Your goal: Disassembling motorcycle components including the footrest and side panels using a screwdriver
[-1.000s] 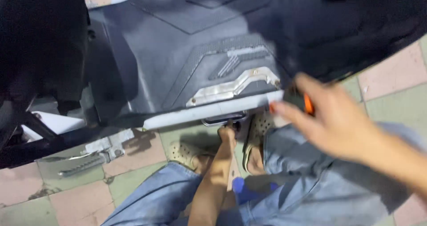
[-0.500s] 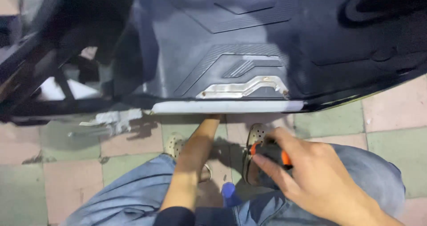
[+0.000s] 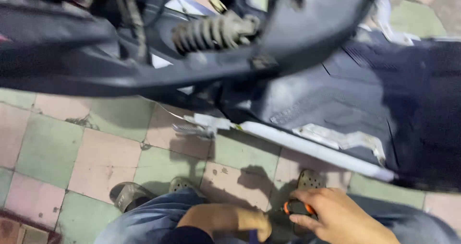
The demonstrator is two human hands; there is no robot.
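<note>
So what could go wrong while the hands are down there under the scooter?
The scooter body hangs right over the squatting person's knees and sandals; if it tips, it might pinch feet or fingers. The right hand holds an orange-handled tool close to the left hand, so a slip could jab it. The view is blurry, so aiming may be hard.

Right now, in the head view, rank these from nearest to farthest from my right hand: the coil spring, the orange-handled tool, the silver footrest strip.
1. Orange-handled tool: in the right hand, between its fingers.
2. Silver footrest strip: just above the hand, along the scooter's floor edge.
3. Coil spring: far up, top centre, under the bodywork.
</note>
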